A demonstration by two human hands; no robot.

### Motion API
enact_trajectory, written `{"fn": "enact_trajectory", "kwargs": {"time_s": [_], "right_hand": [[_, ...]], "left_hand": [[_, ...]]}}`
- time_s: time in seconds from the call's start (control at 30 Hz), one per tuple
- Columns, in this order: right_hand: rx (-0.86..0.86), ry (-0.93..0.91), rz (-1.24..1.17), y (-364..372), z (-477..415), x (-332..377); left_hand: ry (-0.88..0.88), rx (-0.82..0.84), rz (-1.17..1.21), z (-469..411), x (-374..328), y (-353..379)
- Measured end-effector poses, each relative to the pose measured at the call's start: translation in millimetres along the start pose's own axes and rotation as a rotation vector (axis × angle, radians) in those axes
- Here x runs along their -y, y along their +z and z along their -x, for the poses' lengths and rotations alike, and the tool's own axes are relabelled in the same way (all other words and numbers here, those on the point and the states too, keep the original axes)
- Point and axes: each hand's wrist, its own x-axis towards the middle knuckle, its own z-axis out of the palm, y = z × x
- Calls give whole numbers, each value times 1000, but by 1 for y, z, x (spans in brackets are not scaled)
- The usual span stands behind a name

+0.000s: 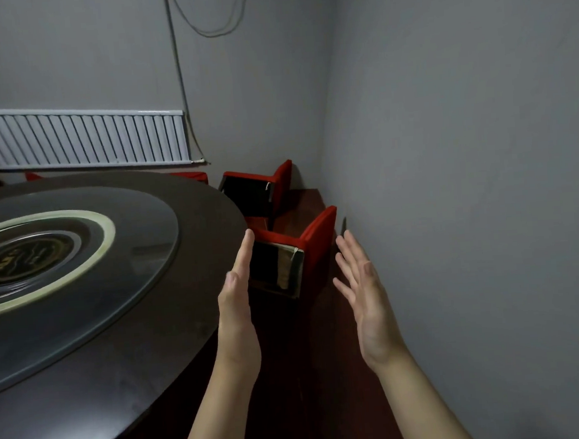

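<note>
Both my arms reach forward with straight fingers and palms facing each other. My left hand (238, 301) is held edge-on beside the rim of a large round dark table (198, 205). My right hand (363, 293) is open near the grey wall, fingers spread. Between and beyond the hands stands a red chair (317, 248) with a dark seat, pushed close to the table. Neither hand touches the chair or holds anything.
A glass turntable (138, 236) with a patterned centre lies on the table. A second red chair (272, 186) stands further back by the corner. A white radiator (84, 141) hangs on the far wall. The grey wall (467, 189) runs close on the right, over a reddish-brown floor (300, 201).
</note>
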Motion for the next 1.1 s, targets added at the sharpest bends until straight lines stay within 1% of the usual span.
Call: {"fn": "enact_trajectory", "kwargs": {"time_s": [0.07,0.1,0.17,0.33,0.53,0.6,0.7,0.8,0.87,1.1], "right_hand": [[-39,18,64,-5,-40,-8],[-55,24,89,-8,-56,-15],[-52,34,57,-15,-83,-24],[-85,47,34,-43,-153,-56],[-111,64,-25,-103,-244,-107],[-111,56,-27,-129,-279,-124],[-109,79,-83,-164,-333,-144],[-54,73,-75,-184,-392,-162],[-25,104,-115,-187,-429,-175],[114,165,-91,-162,-536,-231]], "left_hand": [[-28,85,89,-34,18,12],[-63,101,60,-48,23,17],[-94,138,54,-78,35,27],[-107,175,36,-147,76,64],[-116,203,59,-228,136,133],[-99,193,14,-255,156,160],[-121,178,9,-293,179,191],[-107,111,-13,-328,202,211],[-139,73,5,-352,214,216],[-163,-77,-20,-445,276,202]]}}
